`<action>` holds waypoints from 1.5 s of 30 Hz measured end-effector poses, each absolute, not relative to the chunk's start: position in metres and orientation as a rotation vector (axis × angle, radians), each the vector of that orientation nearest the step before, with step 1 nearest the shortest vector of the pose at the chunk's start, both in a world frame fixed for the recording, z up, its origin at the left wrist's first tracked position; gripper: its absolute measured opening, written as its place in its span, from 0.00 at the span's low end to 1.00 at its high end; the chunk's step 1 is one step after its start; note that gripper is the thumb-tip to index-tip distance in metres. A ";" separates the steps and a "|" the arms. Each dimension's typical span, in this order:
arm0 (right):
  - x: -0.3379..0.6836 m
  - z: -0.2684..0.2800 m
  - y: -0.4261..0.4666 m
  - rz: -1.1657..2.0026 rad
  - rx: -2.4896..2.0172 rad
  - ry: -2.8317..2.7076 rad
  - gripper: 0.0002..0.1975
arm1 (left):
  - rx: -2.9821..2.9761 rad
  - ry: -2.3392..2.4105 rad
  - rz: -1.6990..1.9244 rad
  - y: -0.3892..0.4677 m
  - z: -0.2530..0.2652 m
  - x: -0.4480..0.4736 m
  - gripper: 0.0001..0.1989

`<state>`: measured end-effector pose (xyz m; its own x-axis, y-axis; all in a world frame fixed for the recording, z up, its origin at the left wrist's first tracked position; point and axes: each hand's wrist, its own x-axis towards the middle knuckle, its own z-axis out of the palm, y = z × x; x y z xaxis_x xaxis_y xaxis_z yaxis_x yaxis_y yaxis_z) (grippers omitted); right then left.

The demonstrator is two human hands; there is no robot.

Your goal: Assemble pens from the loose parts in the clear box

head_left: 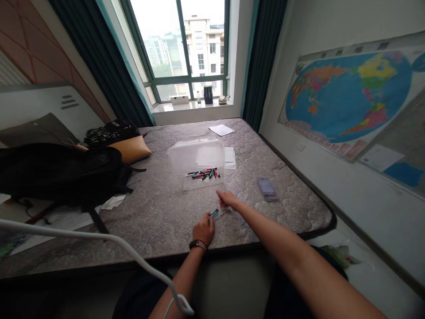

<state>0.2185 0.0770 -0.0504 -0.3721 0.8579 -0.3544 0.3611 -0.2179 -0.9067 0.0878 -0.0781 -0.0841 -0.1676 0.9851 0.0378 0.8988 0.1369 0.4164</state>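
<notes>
My left hand (203, 229), with a dark band on its wrist, rests low over the mattress. It is closed around pens (215, 213) whose teal and black ends stick out past the fingers. Just beyond and to the right, my right hand (226, 199) is held with its fingers drawn together, near the front of a clear plastic box (175, 161). Whatever it may hold is too small to make out. Inside the box lies a loose pile of pens (207, 173) in black, red, teal and white.
A blurred phone-like object (267, 189) lies right of my hands on the mattress (152, 212). White papers (230, 158) sit beside the box, with another sheet (221, 129) farther back. A black backpack (59, 173) and tan pouch (133, 149) occupy the left. A white cable (122, 243) crosses the lower left foreground.
</notes>
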 end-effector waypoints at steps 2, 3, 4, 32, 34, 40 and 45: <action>0.210 -0.029 0.089 1.665 -1.255 -1.432 0.27 | 1.830 2.178 0.514 -0.078 -0.084 0.088 0.18; 0.207 -0.024 0.090 1.669 -1.219 -1.398 0.29 | 1.822 2.180 0.514 -0.079 -0.084 0.088 0.18; 0.205 -0.024 0.085 1.664 -1.233 -1.424 0.30 | 1.817 2.180 0.514 -0.079 -0.084 0.088 0.18; 0.227 -0.109 0.033 1.620 -1.257 -1.359 0.23 | 2.405 1.555 0.763 -0.082 -0.092 0.087 0.18; 0.229 -0.105 0.033 1.703 -1.181 -1.353 0.21 | 2.415 1.512 0.787 -0.080 -0.092 0.086 0.23; 0.237 -0.097 0.030 1.852 -1.064 -1.469 0.20 | 2.363 1.614 0.803 -0.074 -0.106 0.085 0.24; 0.230 -0.106 0.027 1.686 -1.161 -1.640 0.16 | 2.214 1.934 0.693 -0.072 -0.112 0.083 0.18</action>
